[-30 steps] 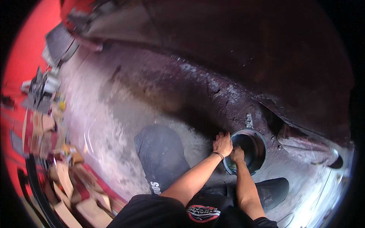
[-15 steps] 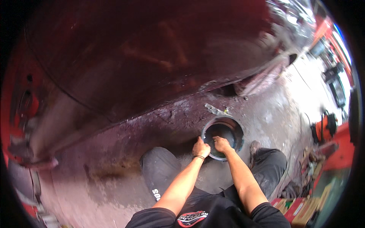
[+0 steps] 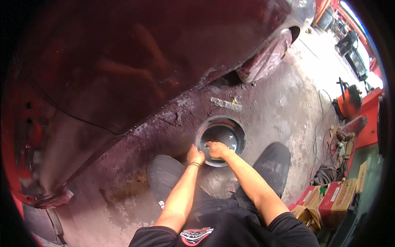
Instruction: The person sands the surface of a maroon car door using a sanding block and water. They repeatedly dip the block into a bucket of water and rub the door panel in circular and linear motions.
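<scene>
A round dark bucket (image 3: 240,133) stands on the floor between my knees, with dark liquid (image 3: 224,135) and a few pale flecks in it. My left hand (image 3: 195,156) is closed on the bucket's near-left rim, a dark band around its wrist. My right hand (image 3: 219,150) reaches over the near rim into the bucket, close to my left hand. Its fingers are bent; whatever they may hold is hidden. A yellow-green patch shows just below that hand, inside the bucket.
A dark red car body (image 3: 123,74) slopes across the upper left. Behind the bucket lies a flat grey strip (image 3: 226,103). A plastic-covered wheel (image 3: 265,57) is farther back. Cardboard boxes (image 3: 335,201), a cable (image 3: 323,113) and an orange-black machine (image 3: 349,103) stand at the right.
The view has shifted, so the bucket sits farther left and higher. My right hand has turned, its fingers now pointing left toward the near-left rim. My left hand stays at the rim.
</scene>
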Demonstrator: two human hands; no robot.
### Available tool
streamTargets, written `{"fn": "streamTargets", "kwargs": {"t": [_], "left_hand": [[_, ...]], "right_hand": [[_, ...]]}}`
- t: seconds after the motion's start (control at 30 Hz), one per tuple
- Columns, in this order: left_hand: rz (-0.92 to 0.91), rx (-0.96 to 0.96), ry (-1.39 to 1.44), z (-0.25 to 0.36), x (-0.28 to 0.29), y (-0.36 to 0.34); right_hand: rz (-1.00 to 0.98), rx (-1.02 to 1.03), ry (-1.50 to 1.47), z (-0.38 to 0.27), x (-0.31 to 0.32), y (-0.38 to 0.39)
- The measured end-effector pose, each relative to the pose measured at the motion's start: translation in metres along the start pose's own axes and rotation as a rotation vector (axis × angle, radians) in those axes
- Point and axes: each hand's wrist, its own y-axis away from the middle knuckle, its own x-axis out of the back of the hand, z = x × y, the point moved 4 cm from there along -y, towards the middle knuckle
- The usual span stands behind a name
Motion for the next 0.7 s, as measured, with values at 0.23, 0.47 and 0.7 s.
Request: {"fn": "streamTargets", "kwargs": {"t": [0.23,0.47,0.7], "left_hand": [[0.025,-0.031,-0.079,-0.065,0.022,0.015],[0.136,0.240,0.074,-0.169,0.055,0.078],[0.147,0.396,-0.251,-0.124,0.113,0.125]], "right_hand": [[-0.450,0.198,0.300,-0.053,0.022,0.003],[-0.616,0.610,0.496,-0.157,0.019,0.017],[-0.596,0.640,0.373,-0.159,-0.016,0.032]]}}
